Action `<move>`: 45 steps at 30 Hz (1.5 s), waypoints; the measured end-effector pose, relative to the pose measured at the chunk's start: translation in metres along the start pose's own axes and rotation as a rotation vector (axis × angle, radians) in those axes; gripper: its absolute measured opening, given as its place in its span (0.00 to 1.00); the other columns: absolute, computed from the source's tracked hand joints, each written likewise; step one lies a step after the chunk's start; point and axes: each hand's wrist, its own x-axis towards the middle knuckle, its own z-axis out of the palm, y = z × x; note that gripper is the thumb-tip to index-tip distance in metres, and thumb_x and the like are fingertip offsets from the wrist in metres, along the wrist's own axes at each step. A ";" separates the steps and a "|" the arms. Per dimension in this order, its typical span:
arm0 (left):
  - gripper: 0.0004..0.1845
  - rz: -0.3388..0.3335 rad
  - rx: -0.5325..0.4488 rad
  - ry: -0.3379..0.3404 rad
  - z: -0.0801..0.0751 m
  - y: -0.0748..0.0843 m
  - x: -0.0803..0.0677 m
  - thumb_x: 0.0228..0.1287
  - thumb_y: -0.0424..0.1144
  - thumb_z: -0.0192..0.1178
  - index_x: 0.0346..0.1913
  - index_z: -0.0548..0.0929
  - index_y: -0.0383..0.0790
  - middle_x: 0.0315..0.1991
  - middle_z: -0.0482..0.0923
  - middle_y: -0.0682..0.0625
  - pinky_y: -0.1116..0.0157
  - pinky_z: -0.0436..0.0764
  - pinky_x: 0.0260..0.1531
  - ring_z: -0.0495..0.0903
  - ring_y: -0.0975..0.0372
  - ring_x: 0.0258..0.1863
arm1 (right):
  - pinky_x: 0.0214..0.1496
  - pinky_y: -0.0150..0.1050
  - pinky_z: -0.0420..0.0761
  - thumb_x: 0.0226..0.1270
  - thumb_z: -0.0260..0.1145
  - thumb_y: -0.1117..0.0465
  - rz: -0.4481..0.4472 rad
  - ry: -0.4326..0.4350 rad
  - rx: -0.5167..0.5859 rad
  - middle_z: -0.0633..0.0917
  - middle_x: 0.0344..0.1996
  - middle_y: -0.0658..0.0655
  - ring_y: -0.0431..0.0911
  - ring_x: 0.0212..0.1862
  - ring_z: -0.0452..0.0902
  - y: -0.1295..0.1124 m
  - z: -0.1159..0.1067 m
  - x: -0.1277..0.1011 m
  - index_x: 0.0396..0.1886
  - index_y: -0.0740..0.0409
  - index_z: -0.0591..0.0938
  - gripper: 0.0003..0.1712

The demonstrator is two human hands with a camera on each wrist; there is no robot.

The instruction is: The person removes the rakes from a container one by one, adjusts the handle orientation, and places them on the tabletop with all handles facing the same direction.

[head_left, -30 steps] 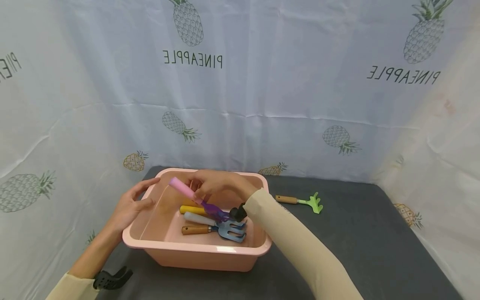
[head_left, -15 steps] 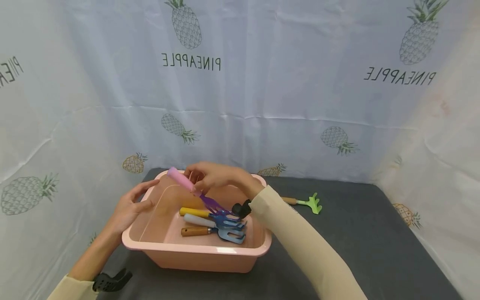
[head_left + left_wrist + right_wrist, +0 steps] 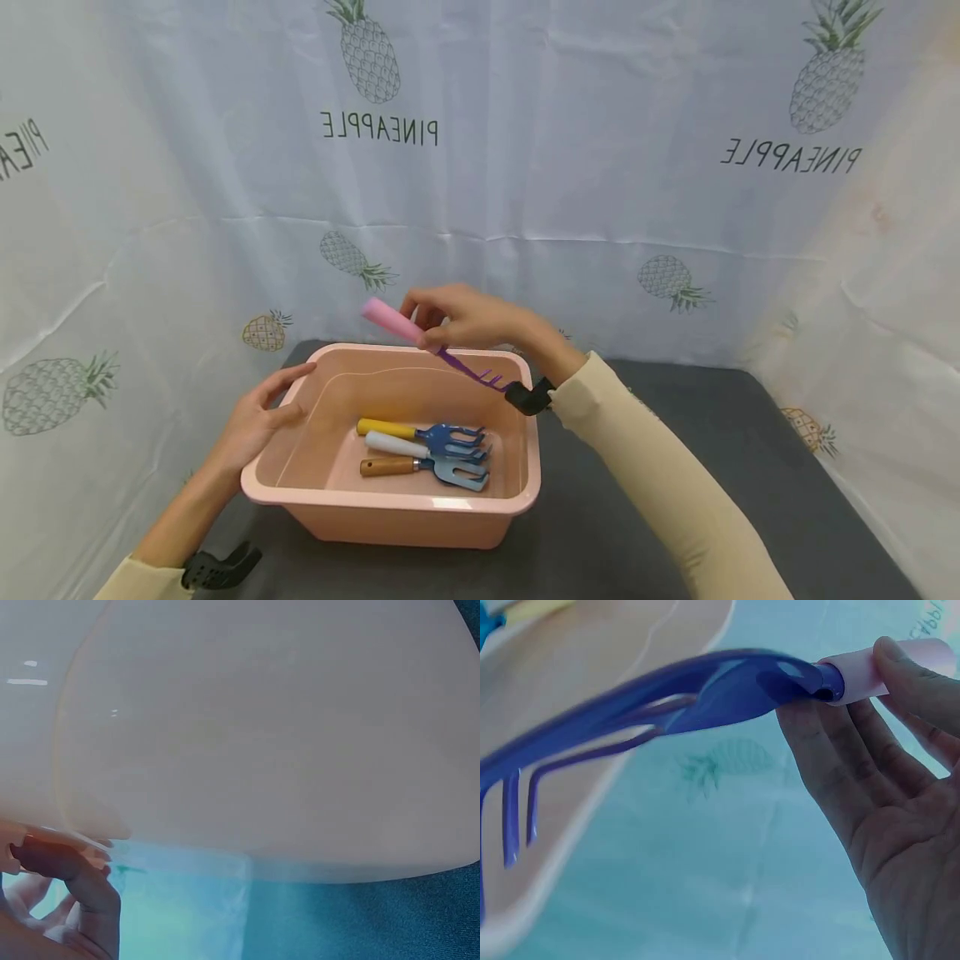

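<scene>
**potting_pete:** ok so what's your right hand [image 3: 468,321] actually doing there? Looks like it's up around the middle of the head view.

**rake_nerd:** yeah, you've got the purple rake [image 3: 431,343] pinched by its pink handle, fingers curled over the top and thumb under it. In the right wrist view you can see the fingertips [image 3: 900,671] wrapped on the pink grip right where it meets the purple neck, palm mostly open below. The rake hangs in the air over the back rim of the pink tub [image 3: 390,500], tines [image 3: 491,381] pointing down to the right of the frame, not touching anything.

**potting_pete:** and the left hand?

**rake_nerd:** your left hand [image 3: 258,417] is flat against the tub's left wall, lower left of centre in the head view. Fingers fairly straight, thumb over the rim, pressing on it rather than gripping. The left wrist view is mostly pink plastic, with one fingertip [image 3: 90,881] against the wall in the bottom left corner.

**potting_pete:** stuff in the tub?

**rake_nerd:** three tools lying side by side on the floor of it: a yellow-handled fork [image 3: 420,432], a white-handled one [image 3: 408,446] and a wooden-handled one [image 3: 423,468], blue heads all toward the right. Tub sits on a dark grey table [image 3: 735,467] with a pineapple-print cloth [image 3: 562,167] behind.
</scene>
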 end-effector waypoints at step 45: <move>0.33 0.005 -0.038 -0.023 0.000 0.000 0.000 0.73 0.34 0.55 0.79 0.64 0.44 0.82 0.54 0.39 0.80 0.76 0.47 0.59 0.48 0.75 | 0.33 0.34 0.76 0.65 0.70 0.67 0.259 -0.006 -0.363 0.85 0.29 0.46 0.34 0.30 0.75 0.147 0.021 -0.200 0.48 0.54 0.84 0.13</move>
